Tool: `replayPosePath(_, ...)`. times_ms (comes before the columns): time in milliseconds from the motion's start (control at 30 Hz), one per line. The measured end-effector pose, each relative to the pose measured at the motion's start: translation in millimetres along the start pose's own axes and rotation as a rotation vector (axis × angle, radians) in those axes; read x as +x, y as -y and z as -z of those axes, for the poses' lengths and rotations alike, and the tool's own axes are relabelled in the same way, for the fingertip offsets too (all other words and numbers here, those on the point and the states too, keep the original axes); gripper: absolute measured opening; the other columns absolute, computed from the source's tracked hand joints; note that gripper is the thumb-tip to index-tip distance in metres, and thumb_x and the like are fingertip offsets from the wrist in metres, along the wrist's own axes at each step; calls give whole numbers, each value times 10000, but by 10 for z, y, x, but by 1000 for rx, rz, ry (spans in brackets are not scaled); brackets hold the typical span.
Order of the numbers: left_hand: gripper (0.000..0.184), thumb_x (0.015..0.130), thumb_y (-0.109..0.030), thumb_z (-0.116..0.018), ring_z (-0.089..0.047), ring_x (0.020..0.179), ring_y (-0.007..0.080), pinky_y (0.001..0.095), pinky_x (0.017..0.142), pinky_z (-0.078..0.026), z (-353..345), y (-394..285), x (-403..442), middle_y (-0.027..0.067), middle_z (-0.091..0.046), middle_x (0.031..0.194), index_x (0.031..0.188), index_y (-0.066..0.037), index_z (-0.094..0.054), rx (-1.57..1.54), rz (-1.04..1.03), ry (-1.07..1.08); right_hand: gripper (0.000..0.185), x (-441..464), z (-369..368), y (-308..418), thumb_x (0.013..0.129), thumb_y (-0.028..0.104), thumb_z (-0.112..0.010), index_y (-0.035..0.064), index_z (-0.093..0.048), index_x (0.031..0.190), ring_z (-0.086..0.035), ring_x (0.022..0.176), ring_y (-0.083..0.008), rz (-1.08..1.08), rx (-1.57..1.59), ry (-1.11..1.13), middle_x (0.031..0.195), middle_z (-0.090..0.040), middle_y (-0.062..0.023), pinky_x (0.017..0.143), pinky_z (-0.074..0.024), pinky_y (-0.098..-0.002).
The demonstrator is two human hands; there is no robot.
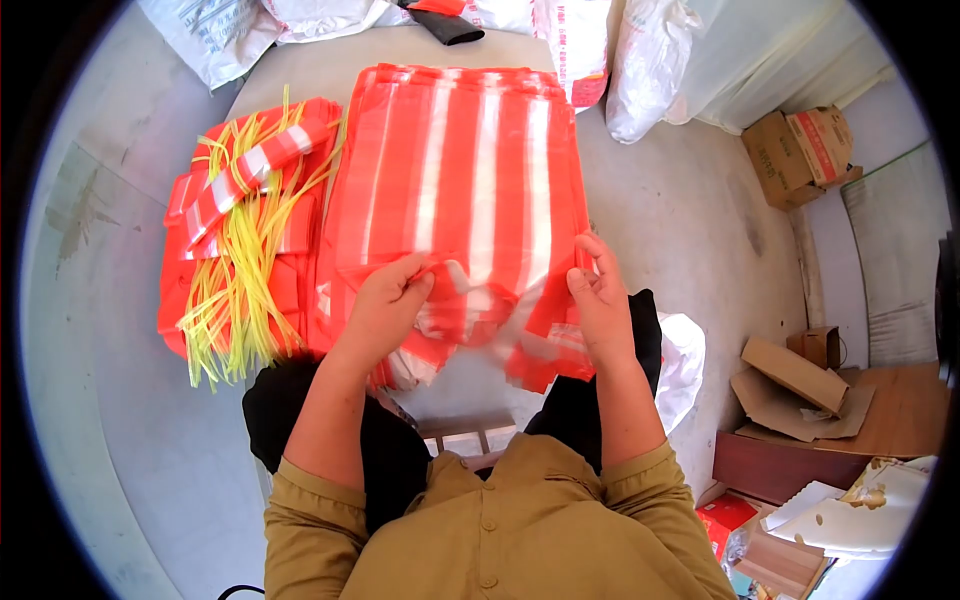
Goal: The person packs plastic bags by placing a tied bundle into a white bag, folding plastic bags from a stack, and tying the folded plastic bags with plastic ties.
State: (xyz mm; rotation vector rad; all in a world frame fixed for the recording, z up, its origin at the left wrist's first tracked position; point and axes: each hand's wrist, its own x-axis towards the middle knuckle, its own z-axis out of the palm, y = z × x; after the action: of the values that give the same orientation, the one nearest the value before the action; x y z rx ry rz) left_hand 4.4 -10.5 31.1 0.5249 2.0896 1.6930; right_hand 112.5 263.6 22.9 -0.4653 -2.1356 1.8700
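Note:
A thick stack of red-and-white striped plastic bags [455, 160] lies flat in front of me. My left hand [392, 298] pinches the near edge of the top striped plastic bag, thumb against fingers. On the other side, my right hand [602, 300] grips the same bag near its right corner. Between the hands the loose near end [465, 305] is lifted, crumpled and blurred. Red-and-white flaps hang down toward my knees. Left of the stack, folded red plastic bundles [180, 300] are topped by a rolled striped piece [250, 175] and many thin yellow strips [245, 270].
White printed sacks [575, 45] and a knotted white bag [650, 70] stand at the back. A cardboard box [795, 155] sits by the right wall. More flattened cardboard [800, 390] lies on a brown surface at right. A white plastic bag [680, 365] is beside my right knee.

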Motion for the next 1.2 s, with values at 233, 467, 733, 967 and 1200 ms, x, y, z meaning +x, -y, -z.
replayPosePath(233, 185, 1030, -95, -567, -551, 832, 104, 271, 771, -470, -19, -54, -14, 30, -608, 863, 1153, 11, -655, 10, 0, -17, 567, -294, -48, 149, 1049, 121, -520, 52, -328, 1578, -627, 1144, -154, -106, 147, 123, 1475, -527, -133, 912, -550, -313)
replayPosePath(467, 159, 1026, -91, -571, -555, 838, 112, 277, 779, -471, -37, 19, 0, 37, -611, 866, 1122, 12, -647, -19, -38, -28, 668, -428, 110, 293, 1107, 484, -416, 29, -332, 1589, -604, 1229, -221, -35, 99, 354, 1342, -644, -185, 997, -525, -372)
replayPosePath(733, 142, 1020, -100, -580, -568, 834, 133, 285, 778, -472, -31, 41, 9, 58, -618, 867, 1090, 7, -642, 5, -38, -18, 749, -590, 214, 197, 1094, 567, -387, -9, -353, 1571, -634, 1170, -239, -36, 22, 469, 1257, -680, -172, 1054, -447, -379)
replayPosePath(967, 149, 1010, -97, -591, -579, 832, 147, 291, 780, -475, -35, 68, 9, 76, -620, 869, 1105, 0, -650, -1, -38, -18, 778, -664, 246, 82, 1080, 619, -360, -10, -413, 1534, -621, 1073, -202, 27, -119, 567, 1251, -678, -139, 945, -462, -327)
replayPosePath(1200, 161, 998, -86, -598, -607, 844, 173, 303, 783, -485, -27, 32, 3, 98, -646, 892, 1122, -5, -661, 57, -42, -8, 699, -856, 261, 32, 1086, 564, -380, -13, -505, 1460, -595, 1062, -175, -49, -6, 532, 1219, -699, -110, 945, -428, -319)
